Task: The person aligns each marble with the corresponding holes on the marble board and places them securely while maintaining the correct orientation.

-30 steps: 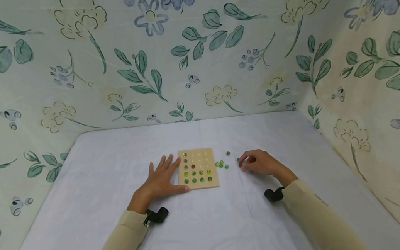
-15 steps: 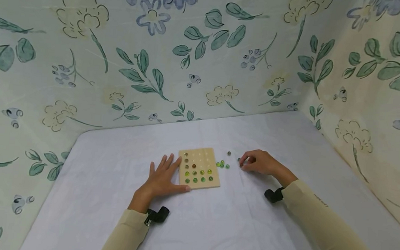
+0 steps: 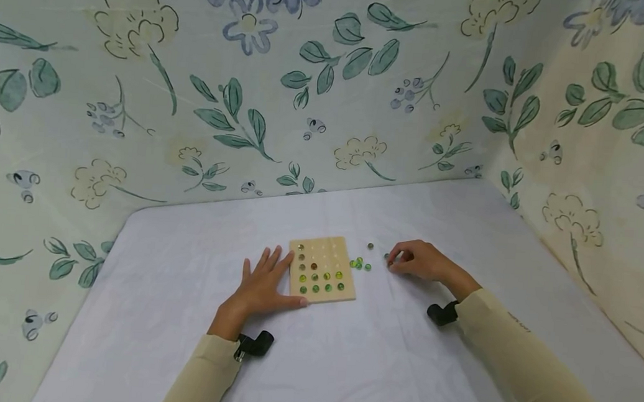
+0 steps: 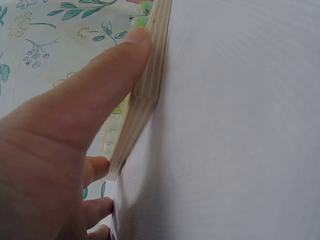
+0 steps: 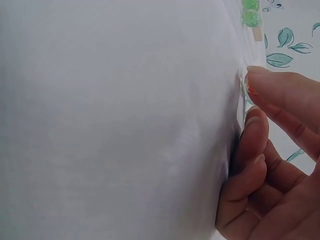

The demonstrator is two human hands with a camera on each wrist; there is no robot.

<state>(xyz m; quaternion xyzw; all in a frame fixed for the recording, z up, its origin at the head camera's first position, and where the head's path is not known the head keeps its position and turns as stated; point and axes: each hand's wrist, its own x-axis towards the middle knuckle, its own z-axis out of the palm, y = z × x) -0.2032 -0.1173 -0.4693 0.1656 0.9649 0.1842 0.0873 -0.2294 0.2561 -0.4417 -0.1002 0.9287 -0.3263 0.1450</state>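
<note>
A square wooden board [image 3: 326, 251] lies on the table, with glass marbles in green, yellow-green, clear and brownish red set in its front rows and left column. My left hand [image 3: 262, 287] spreads its straight fingers along the board's left side. Its thumb [image 4: 112, 67] rests on the front edge near a corner. To the right of the board, my right hand [image 3: 419, 259] is low at the cloth, pinching a clear marble with an orange-red streak [image 5: 251, 89] between thumb and fingertip. Its other fingers are curled against the cloth. A dark marble [image 3: 387, 255] sits right at these fingertips.
Several green marbles [image 3: 358, 266] cluster off the board's right edge, and a darker one [image 3: 370, 246] lies behind them. A white cloth [image 3: 344, 364] covers the table. Flower-patterned fabric walls [image 3: 278, 179] stand at the back and right.
The whole head view has shifted slightly, with the scene a few pixels to the right. Both hands keep their places at the board and the marble.
</note>
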